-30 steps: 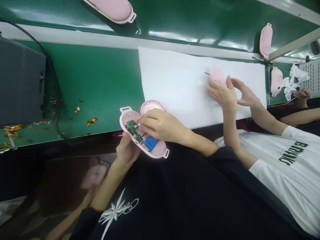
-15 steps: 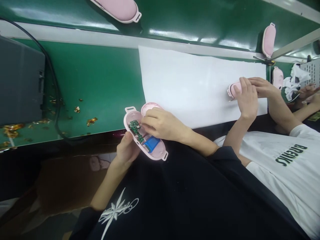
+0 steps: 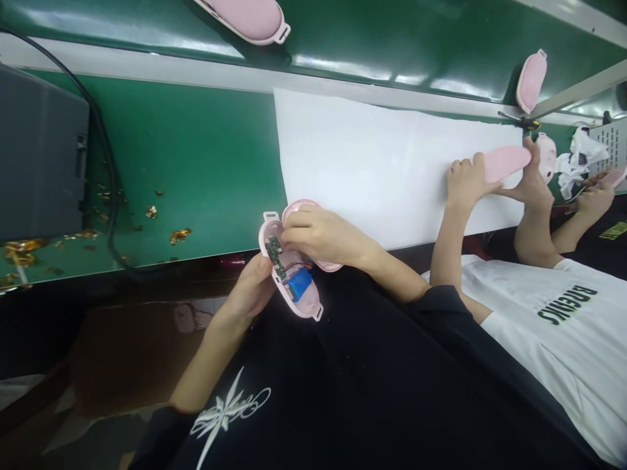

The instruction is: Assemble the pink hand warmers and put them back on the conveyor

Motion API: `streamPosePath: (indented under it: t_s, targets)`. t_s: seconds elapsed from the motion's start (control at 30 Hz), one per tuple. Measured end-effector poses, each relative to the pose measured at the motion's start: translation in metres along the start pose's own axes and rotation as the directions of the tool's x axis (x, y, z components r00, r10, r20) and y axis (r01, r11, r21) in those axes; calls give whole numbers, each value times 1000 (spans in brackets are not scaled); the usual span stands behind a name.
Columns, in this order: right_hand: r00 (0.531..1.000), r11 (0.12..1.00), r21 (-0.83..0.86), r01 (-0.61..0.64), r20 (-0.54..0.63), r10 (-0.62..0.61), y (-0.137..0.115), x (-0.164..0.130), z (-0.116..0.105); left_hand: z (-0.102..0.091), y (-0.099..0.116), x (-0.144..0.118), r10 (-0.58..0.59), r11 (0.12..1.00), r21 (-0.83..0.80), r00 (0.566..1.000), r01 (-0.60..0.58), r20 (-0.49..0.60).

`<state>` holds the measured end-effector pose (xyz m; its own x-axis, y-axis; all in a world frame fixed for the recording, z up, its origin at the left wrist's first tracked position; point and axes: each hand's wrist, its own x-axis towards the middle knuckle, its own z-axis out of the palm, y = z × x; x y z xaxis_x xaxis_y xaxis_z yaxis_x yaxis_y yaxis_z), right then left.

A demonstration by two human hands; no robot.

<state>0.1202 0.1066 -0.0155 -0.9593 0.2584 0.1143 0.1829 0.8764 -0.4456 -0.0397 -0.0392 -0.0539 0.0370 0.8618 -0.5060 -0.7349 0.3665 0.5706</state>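
My left hand [image 3: 251, 287] grips from below an open pink shell half [image 3: 294, 297] that carries a green circuit board [image 3: 275, 253] and a blue battery [image 3: 298, 285], joined by thin wires. My right hand [image 3: 321, 235] rests over the shell's upper part with its fingers on a second pink shell half [image 3: 300, 209], which lies partly under the hand. Both pieces are held at the near edge of the green workbench [image 3: 196, 170], beside a white sheet [image 3: 372, 163].
A co-worker in a white shirt holds a pink case [image 3: 504, 161] in both hands at the right. More pink cases [image 3: 255, 16] [image 3: 531, 79] ride the green belt behind. A grey box [image 3: 42, 153] with a black cable stands left, with gold scraps [image 3: 179, 236] nearby.
The open shell has tilted more upright and shifted right in my hands. My right hand slid up onto the second half. The co-worker lifted their pink case and moved it right.
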Motion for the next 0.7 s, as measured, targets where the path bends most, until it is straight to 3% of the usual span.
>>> streamPosePath:
  t_s: [0.13,0.27,0.33,0.43,0.47,0.6,0.7]
  targets:
    - [998,998,47,-50,-45,52,9,6,8,-3,1,2,-63,996,67,998,64,-14]
    - [987,988,64,-138,-74,142,20,2,2,-3,-1,2,-7,996,89,1000,7,1]
    - [945,951,110,-289,-128,302,28,-8,-2,-3,-2,0,19,995,94,1000,-20,16]
    - [827,828,237,-508,-133,546,38,-28,1,-7,-5,-5,64,990,122,997,-68,36]
    - [812,797,297,-525,-106,574,39,-34,3,-9,-5,-6,79,986,143,996,-84,46]
    - [838,691,593,-413,-51,544,36,-39,9,-21,-6,-12,138,956,240,982,-167,132]
    - [821,560,726,-399,11,571,34,-34,4,-28,-4,-15,111,976,171,984,-135,142]
